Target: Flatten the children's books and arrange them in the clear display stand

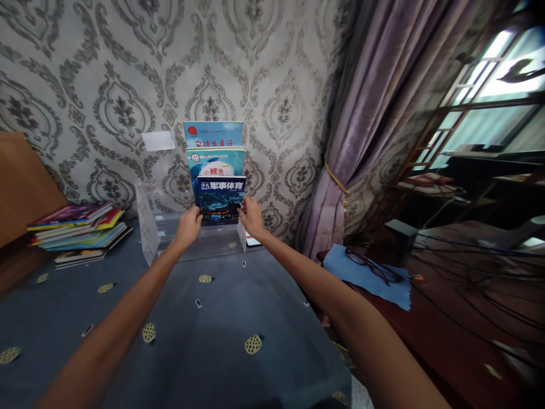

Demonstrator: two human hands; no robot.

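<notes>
A dark blue magazine with white lettering stands upright at the front of a clear acrylic rack. My left hand grips its left edge, and my right hand pinches its right edge. Behind it, one tier higher, stands a teal book. Above that, at the back, rises a light blue book with red lettering. The lower part of each rear book is covered by the one before it. The left side of the rack holds no books.
To the left lies a stack of books on the dark patterned tablecloth. On the right, eyeglasses rest on a blue cloth on a reddish-brown table. A purple curtain hangs beside the patterned wall. Cables run across the far right.
</notes>
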